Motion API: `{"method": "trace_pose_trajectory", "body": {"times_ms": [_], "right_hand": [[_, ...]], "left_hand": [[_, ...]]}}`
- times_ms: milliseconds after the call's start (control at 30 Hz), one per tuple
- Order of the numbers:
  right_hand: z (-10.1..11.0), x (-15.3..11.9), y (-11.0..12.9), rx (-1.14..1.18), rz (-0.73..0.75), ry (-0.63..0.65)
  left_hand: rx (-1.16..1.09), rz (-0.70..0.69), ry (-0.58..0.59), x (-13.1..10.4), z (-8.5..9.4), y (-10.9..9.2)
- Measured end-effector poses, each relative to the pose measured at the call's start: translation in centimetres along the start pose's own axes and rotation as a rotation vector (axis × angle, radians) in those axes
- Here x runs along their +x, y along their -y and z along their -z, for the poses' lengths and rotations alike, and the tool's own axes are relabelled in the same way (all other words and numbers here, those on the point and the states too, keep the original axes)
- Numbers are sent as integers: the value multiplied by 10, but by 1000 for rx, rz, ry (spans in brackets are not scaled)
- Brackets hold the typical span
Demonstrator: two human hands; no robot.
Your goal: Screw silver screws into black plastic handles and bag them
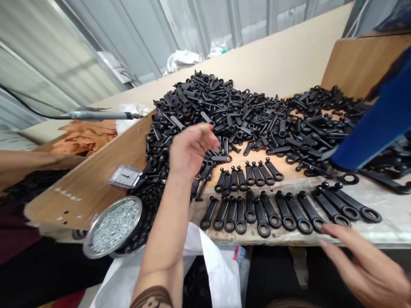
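Note:
My left hand (194, 149) is over the near edge of a heap of black link arms (205, 102), its fingers loosely curled and slightly blurred, with no part visible in it. My right hand (369, 263) is at the table's front edge, thumb and fingers apart, fingertips close to the ring end of a black link arm (317, 223) in the front row. Each arm has a ring at one end and a ball-like knob at the other. Two rows lie side by side: a back row of shorter arms (249, 175) and a front row (262, 216).
At left, a metal bowl of small silvery pieces (117, 224) sits on black parts, near a square dial gauge (126, 176) and a wooden divider (96, 171). A powered screwdriver (99, 115) lies beyond. A blue cylinder (375, 115) juts in from the right. Another person's arm (41, 164) shows at left.

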State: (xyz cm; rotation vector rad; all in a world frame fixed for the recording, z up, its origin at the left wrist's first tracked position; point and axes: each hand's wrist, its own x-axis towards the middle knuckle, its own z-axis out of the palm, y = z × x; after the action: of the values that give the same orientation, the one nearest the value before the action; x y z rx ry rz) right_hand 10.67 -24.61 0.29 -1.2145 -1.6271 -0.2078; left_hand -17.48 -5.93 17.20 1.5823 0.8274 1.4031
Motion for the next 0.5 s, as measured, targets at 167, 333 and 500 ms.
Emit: {"method": "trace_pose_trajectory", "body": {"times_ms": [167,333,500], "right_hand": [[-42,-4,40,229,194,183],[-79,-2,64,134,262,335],[-108,6,80,11,306,416]], "left_hand": [[796,309,150,-77,15,31],[1077,446,161,-147,25,43],[1176,494,194,-167,18,50]]}}
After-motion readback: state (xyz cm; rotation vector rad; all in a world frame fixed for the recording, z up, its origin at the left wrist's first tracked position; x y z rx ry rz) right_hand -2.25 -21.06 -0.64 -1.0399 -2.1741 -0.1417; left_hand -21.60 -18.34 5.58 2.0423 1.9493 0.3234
